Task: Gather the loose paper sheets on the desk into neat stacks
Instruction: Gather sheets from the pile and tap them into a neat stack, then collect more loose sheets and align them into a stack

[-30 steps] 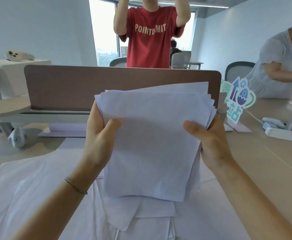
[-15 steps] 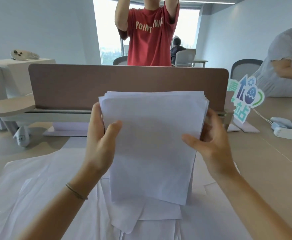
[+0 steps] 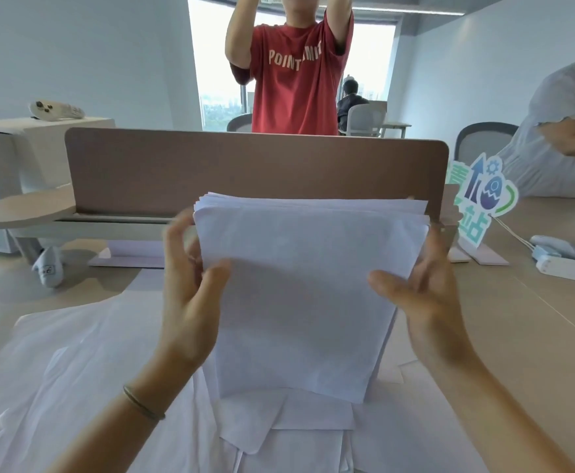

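Note:
A thick stack of white paper (image 3: 306,295) stands upright on its lower edge on the desk, its top edges nearly level. My left hand (image 3: 190,288) is at the stack's left edge, fingers straight and blurred, thumb lying across the front sheet. My right hand (image 3: 426,295) flanks the right edge the same way, fingers up along the side and thumb in front. Neither hand's fingers curl round the stack. Loose white sheets (image 3: 84,377) lie spread over the desk under and around it, overlapping at odd angles.
A brown divider panel (image 3: 252,169) closes the desk's far side. A colourful sign (image 3: 480,203) and a white power strip (image 3: 565,268) sit at the right. A person in a red shirt (image 3: 296,73) stands behind the panel; another person (image 3: 559,131) is at the right.
The fanned sheets have been squared into an even stack standing on the desk. Both hands have loosened from a firm grip to straight fingers along the side edges.

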A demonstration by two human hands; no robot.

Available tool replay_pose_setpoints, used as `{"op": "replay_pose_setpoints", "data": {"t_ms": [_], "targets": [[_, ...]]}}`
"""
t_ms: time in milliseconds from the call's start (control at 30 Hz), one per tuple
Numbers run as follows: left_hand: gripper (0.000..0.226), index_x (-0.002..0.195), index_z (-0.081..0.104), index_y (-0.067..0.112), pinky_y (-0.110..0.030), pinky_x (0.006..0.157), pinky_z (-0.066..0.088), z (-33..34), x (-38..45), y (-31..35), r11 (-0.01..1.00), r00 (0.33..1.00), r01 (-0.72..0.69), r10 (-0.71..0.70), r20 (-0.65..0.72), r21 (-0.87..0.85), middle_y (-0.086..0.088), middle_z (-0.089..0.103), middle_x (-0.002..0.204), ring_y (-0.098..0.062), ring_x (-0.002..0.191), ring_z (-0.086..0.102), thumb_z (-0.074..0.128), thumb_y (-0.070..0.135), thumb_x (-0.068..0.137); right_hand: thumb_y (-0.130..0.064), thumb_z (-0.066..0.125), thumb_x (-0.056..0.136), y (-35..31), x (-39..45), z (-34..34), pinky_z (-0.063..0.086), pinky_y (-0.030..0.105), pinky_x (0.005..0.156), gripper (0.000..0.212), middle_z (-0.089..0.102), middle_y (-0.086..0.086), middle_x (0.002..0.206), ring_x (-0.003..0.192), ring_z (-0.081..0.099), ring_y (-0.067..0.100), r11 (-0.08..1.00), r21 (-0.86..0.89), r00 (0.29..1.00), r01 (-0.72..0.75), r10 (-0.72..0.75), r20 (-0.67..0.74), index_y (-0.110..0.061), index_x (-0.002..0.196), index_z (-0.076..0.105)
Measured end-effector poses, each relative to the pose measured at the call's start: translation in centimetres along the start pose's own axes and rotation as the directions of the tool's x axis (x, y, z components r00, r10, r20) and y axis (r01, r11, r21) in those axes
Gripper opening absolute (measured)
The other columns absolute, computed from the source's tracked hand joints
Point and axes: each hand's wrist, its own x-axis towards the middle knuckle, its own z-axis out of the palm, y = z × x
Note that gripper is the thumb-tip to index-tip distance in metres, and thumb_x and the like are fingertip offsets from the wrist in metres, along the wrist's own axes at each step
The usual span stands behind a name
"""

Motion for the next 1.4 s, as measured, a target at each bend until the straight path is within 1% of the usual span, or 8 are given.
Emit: {"op": "replay_pose_setpoints", "data": {"t_ms": [100,200,400,567,700,967,1233,1400], "targets": [[0.043,0.098,0.07,0.029,-0.03,0.067,0.044,1.1,-1.9,-1.8,0.98,0.976,0.19,-0.195,-0.093,-0.063,0.009,0.067,0.087,-0.011,0.08,0.056,0.039,0.004,0.081,-0.006,0.073,0.067,3.1,-2.0,1.4,0.06,0.048,0.075,0.029,0.081,0.007,0.091,0.085,0.078,0.027,0.963,0.008,0.961,-0.269,0.269,-0.062,-0.021,0.09,0.082],[0.042,0.085,0.067,0.027,-0.023,0.059,0.038,2.0,-0.3,-1.5,0.984,0.972,0.158,-0.169,-0.166,-0.077,0.007,0.058,0.077,-0.011,0.073,0.048,0.034,0.001,0.08,-0.007,0.069,0.064,3.5,-1.1,1.8,0.058,0.038,0.064,0.022,0.077,0.004,0.075,0.072,0.076,0.021,0.969,0.033,0.957,-0.246,0.248,-0.149,-0.022,0.073,0.08],[0.041,0.091,0.066,0.025,-0.021,0.065,0.044,2.0,-4.2,-5.6,0.936,0.924,0.351,-0.344,-0.167,0.015,0.007,0.064,0.084,-0.01,0.078,0.054,0.038,-0.005,0.087,-0.006,0.056,0.078,6.5,-3.0,-0.2,0.055,0.047,0.071,0.027,0.073,0.018,0.09,0.086,0.073,0.032,0.956,-0.113,0.96,-0.27,0.257,-0.115,-0.015,0.098,0.071],[0.038,0.1,0.065,0.012,-0.02,0.059,0.044,5.5,-2.6,-5.9,0.896,0.89,0.441,-0.429,-0.154,0.052,-0.001,0.06,0.081,-0.012,0.071,0.051,0.035,-0.009,0.09,-0.004,0.045,0.086,7.3,-3.6,-2.0,0.056,0.029,0.078,0.051,0.075,-0.009,0.105,0.093,0.071,0.015,0.921,-0.297,0.965,-0.252,0.217,-0.146,-0.024,0.13,0.061],[0.026,0.097,0.061,0.023,-0.05,0.065,0.054,10.9,-0.2,-6.9,0.792,0.805,0.559,-0.589,0.067,0.247,-0.015,0.067,0.089,-0.032,0.077,0.062,0.041,0.012,0.085,0.004,0.051,0.086,5.7,-0.4,-9.1,0.048,0.033,0.068,0.045,0.074,0.008,0.097,0.079,0.065,0.021,0.859,-0.343,0.909,-0.38,0.28,-0.308,-0.026,0.114,0.068],[0.029,0.122,0.052,0.009,-0.03,0.051,0.06,26.0,-2.4,-10.9,0.539,0.403,0.747,-0.833,0.38,0.388,-0.013,0.07,0.096,-0.025,0.072,0.069,0.05,-0.002,0.095,0.007,0.053,0.071,7.7,1.5,-27.1,0.034,0.033,0.063,0.023,0.068,0.026,0.084,0.067,0.053,0.025,0.43,-0.545,0.694,-0.72,0.452,-0.561,-0.001,0.09,0.065],[0.013,0.103,0.065,0.0,-0.035,0.063,0.062,31.0,-2.9,-14.6,0.452,0.328,0.822,-0.873,0.362,0.346,-0.028,0.072,0.108,-0.034,0.077,0.069,0.056,-0.004,0.097,-0.004,0.047,0.064,13.0,2.8,-32.8,0.026,0.034,0.064,0.013,0.047,0.013,0.068,0.063,0.039,0.023,0.298,-0.56,0.632,-0.773,0.432,-0.643,-0.002,0.076,0.051],[0.036,0.134,0.052,0.0,-0.03,0.046,0.059,29.7,-2.1,-13.5,0.399,0.267,0.842,-0.892,0.364,0.362,-0.024,0.072,0.099,-0.031,0.067,0.072,0.047,0.002,0.098,-0.011,0.052,0.083,11.7,2.5,-31.1,0.05,0.036,0.081,0.056,0.069,0.007,0.129,0.111,0.065,0.033,0.158,-0.704,0.693,-0.693,0.416,-0.589,-0.02,0.138,0.06]]}}
